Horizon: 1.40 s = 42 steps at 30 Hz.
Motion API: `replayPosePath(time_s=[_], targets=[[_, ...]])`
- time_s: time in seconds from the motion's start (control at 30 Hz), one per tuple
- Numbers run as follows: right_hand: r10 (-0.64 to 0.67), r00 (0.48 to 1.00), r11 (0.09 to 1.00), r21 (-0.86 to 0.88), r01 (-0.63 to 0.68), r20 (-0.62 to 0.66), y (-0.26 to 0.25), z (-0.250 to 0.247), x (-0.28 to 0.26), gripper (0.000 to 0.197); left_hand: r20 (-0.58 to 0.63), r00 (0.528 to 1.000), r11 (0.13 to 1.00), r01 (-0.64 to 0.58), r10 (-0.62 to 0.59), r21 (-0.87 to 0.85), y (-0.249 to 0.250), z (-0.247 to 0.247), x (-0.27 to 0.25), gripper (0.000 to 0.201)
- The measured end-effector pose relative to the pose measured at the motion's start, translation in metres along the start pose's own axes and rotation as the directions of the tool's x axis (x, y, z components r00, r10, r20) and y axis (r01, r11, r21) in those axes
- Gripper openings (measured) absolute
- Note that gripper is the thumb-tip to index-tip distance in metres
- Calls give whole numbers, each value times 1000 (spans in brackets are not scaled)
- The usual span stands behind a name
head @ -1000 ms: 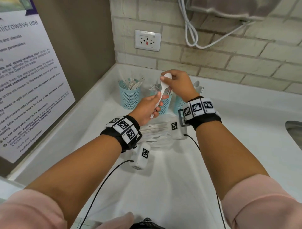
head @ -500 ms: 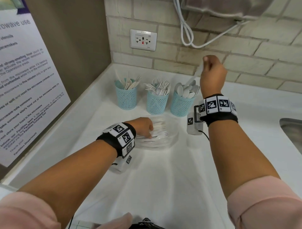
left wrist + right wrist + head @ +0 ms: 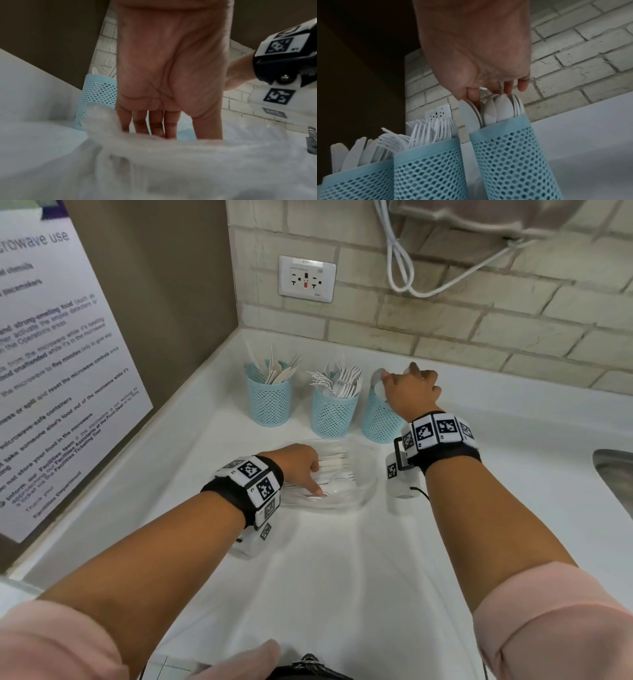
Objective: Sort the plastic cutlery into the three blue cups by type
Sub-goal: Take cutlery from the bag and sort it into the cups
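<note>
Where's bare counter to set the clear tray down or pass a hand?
Free: white counter between the right hand and the sink; also the near strip below the clear tray. Crowded: three blue cups in the back corner, tray directly before them, left hand inside it.

Blur swallows the clear container (image 3: pixel 171 155) and the left hand's fingertips (image 3: pixel 169 135) behind its rim; the right hand (image 3: pixel 409 392) hides the spoon cup's (image 3: pixel 378 419) mouth.

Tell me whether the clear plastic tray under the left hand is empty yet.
Not empty. The clear plastic tray holds several white utensils, with the left hand reaching among them.
</note>
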State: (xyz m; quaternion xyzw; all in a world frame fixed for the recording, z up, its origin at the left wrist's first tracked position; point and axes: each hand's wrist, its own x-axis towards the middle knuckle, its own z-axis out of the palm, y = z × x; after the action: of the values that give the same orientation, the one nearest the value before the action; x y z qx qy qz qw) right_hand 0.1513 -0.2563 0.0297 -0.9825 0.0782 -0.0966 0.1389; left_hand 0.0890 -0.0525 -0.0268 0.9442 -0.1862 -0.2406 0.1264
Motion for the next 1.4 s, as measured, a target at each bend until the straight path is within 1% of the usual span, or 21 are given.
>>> replayPosePath(time_s=[0.03,0.07,0.1,0.13,0.17,0.2,0.23,0.27,0.3,0.33,0.37,0.4,0.47,0.57,0.63,0.7,0.83,1.0,1.13,1.27,1.4], targets=[[-8,1000,1000,-4,8,-17,-2,-1,-1,40,-7,1000,1000,3,-3,0,0,1,0,61],[-24,997,1000,-8,24,-72,-5,-3,-3,36,-14,1000,1000,7,-7,-5,-1,2,1,61],[-49,986,999,-4,49,-160,-7,-3,-4,34,-18,1000,1000,12,-13,-15,-1,4,1,63],[-82,965,995,32,93,-248,-11,-6,-8,32,-23,1000,1000,17,-18,-24,-2,5,2,66],[-119,946,981,111,159,-302,-14,-10,-11,30,-28,999,999,24,-25,-26,-2,6,3,70],[-167,941,954,195,229,-293,-18,-14,-15,28,-33,999,999,33,-34,-20,-3,6,3,74],[-230,951,928,249,278,-206,-21,-18,-19,26,-32,998,999,48,-48,-8,-3,7,4,78],[-296,955,924,247,291,-18,-24,-22,-25,26,-30,997,998,65,-65,9,-4,7,5,83],[-340,919,935,179,306,202,-29,-22,-31,28,-25,996,996,83,-82,27,-5,8,6,87],[-335,857,941,83,329,392,-33,-19,-36,30,-21,995,994,96,-95,47,-6,8,6,90],[-293,809,940,-3,342,509,-35,-14,-39,33,-17,995,992,104,-103,67,-7,9,6,92],[-249,781,941,-50,336,572,-37,-8,-43,33,-16,994,991,106,-105,85,-7,9,7,92],[-226,758,937,-76,341,612,-36,4,-48,33,-28,995,988,96,-93,119,-6,10,6,86],[-205,752,945,-74,320,627,-33,17,-57,40,-83,995,984,66,-53,164,-3,12,6,73],[-189,774,965,-32,261,604,-30,22,-63,50,-105,994,984,54,-36,169,-2,13,5,66],[-172,798,978,4,208,578,-25,28,-64,54,-111,993,984,45,-25,174,-1,13,5,63],[-159,805,981,0,194,571,-21,33,-66,51,-113,994,970,20,8,243,1,16,4,56],[-136,795,983,-19,182,592,-19,30,-69,47,-153,980,926,-63,128,373,6,18,0,47],[-113,783,992,23,125,611,-19,29,-70,47,-186,959,892,-115,214,436,9,13,-2,36],[-108,781,994,54,95,616,-17,25,-68,53,-186,954,879,-126,234,459,11,13,-3,34],[-83,779,996,35,79,622,-16,21,-67,51,-182,957,894,-127,224,430,10,16,-2,30]])
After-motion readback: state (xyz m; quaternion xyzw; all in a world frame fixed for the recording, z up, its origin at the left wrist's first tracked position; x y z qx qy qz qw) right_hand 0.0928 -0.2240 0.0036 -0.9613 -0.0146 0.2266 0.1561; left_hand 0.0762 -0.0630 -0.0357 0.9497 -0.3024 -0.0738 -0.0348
